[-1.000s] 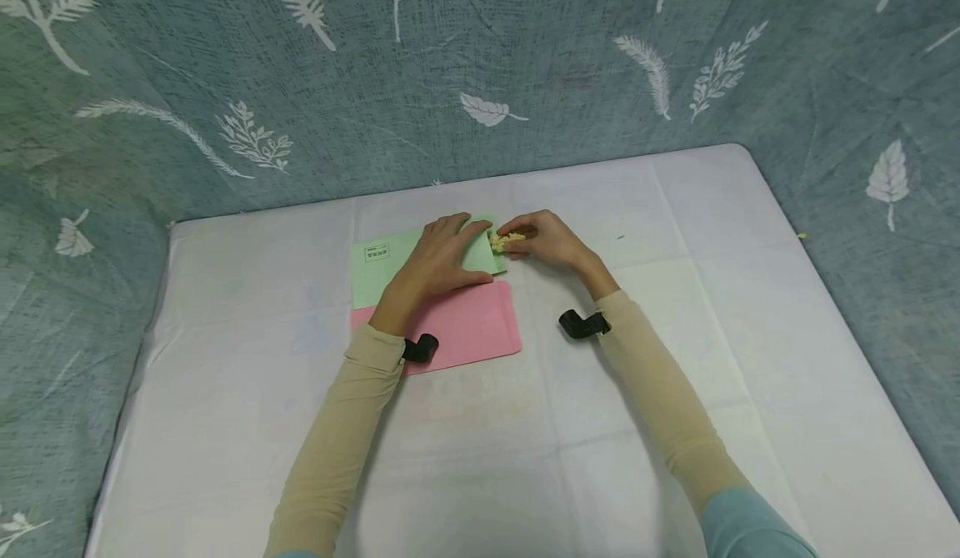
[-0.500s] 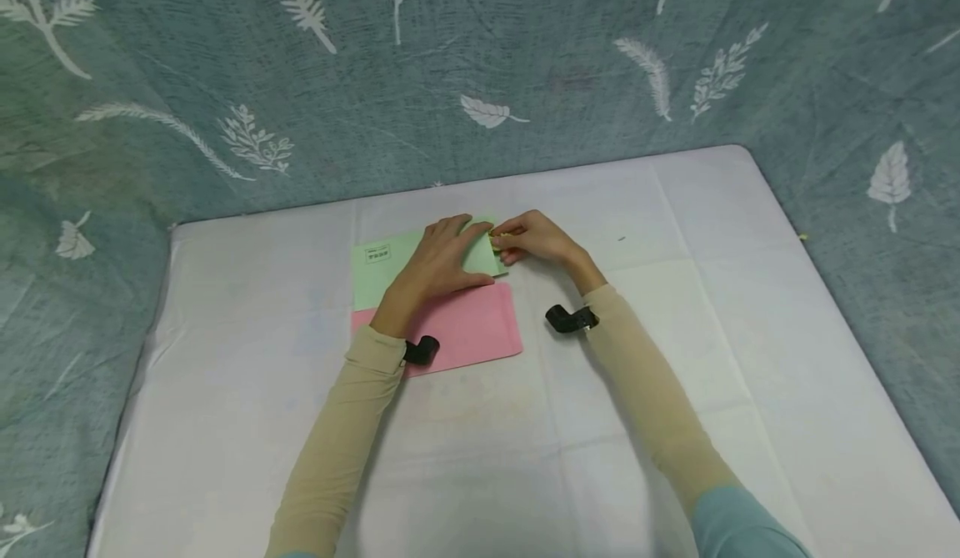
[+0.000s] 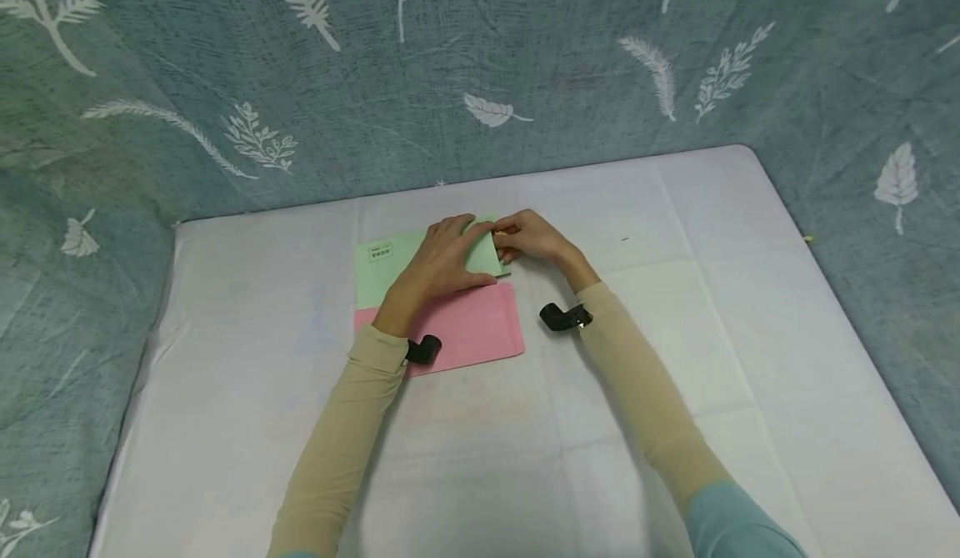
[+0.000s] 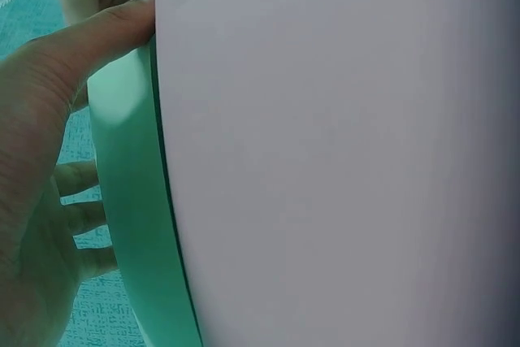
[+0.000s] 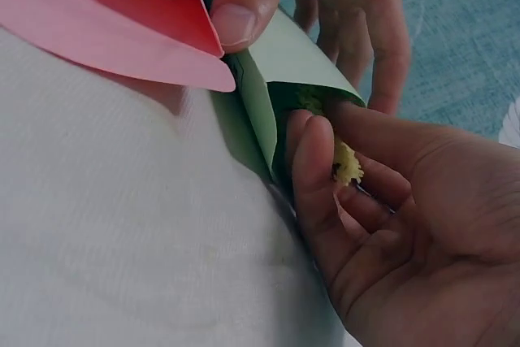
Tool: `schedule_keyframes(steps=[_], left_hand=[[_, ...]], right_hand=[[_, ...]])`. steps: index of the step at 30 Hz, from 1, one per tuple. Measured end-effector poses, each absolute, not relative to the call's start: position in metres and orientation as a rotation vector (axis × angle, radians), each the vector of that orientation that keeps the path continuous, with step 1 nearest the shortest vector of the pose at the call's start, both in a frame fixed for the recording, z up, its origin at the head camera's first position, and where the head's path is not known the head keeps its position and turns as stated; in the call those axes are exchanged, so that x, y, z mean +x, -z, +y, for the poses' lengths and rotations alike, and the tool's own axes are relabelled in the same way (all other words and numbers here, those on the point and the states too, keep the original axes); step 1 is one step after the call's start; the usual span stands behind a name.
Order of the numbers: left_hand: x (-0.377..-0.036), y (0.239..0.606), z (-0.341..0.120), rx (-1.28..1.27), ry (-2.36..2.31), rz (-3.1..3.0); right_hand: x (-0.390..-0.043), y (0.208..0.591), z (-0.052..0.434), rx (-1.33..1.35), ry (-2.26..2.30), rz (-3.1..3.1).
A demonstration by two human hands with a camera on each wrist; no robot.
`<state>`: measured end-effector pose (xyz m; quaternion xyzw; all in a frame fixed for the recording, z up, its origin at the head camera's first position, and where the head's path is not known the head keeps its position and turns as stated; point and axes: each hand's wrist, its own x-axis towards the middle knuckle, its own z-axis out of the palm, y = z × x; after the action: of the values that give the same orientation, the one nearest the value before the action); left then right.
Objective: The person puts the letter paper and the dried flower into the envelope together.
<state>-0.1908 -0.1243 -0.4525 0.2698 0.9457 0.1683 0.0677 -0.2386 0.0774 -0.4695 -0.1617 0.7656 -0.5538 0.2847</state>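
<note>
Near the far edge of the white-covered table (image 3: 675, 308), a green envelope (image 3: 390, 262) lies flat with a pink envelope (image 3: 480, 324) just beside it on the near side, their edges touching or slightly overlapping. Much of the green envelope is hidden under the left hand (image 3: 442, 262), which grips its open right end, the thumb curled against one edge and the fingers over the top; the left wrist view shows little beyond that thumb, a green edge and a blur of white cloth. At the envelope's mouth the right hand (image 3: 536, 239) pinches a small pale yellow object (image 5: 346, 165), fingers curled round it. What the object is cannot be made out: only a crumpled, fluffy bit shows between the fingertips in the right wrist view, the rest being inside the mouth or behind the fingers. A small white label (image 3: 380, 252) sits on the green envelope's left part; it bears dark print, too small to read. Behind the table hangs a blue-green cloth (image 3: 525, 57) printed with white leaves.
</note>
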Motion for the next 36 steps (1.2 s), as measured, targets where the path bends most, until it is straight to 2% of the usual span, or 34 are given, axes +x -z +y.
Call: schedule_keyframes(steps=[12, 36], left_hand=[[-0.192, 0.454, -0.126, 0.81, -0.499, 2.862], [-0.192, 0.454, -0.124, 0.838, -0.526, 2.846]], right_hand=[[-0.235, 0.472, 0.092, -0.195, 1.719, 2.007], [-0.236, 0.482, 0.071, -0.245, 1.63, 2.082]])
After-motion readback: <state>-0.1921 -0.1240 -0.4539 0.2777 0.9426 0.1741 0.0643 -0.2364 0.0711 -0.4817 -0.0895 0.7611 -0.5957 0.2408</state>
